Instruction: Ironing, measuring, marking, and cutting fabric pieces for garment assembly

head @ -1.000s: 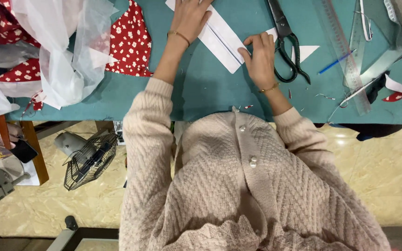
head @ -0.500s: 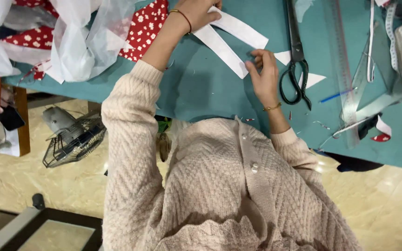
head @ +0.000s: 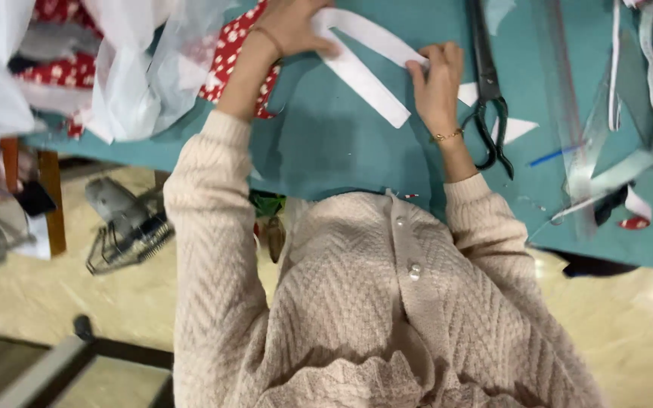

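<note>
Head view: two white strips lie on the teal table, meeting in a V just under the right fingertips. They look thin, light and limp, probably interfacing or paper, so they would likely slide easily on the smooth top and crease if pinched hard; flat pressure near the ends, or a grip on a long edge, seems the safest hold. The left hand lies flat on the strips' upper end, fingers spread, pressing and not gripping. The right hand has its fingers curled close together, tips pinning the far strip at the V. Black scissors lie just right of those fingers, a clear ruler beyond. Red dotted cloth and filmy plastic sit left of the left hand.
</note>
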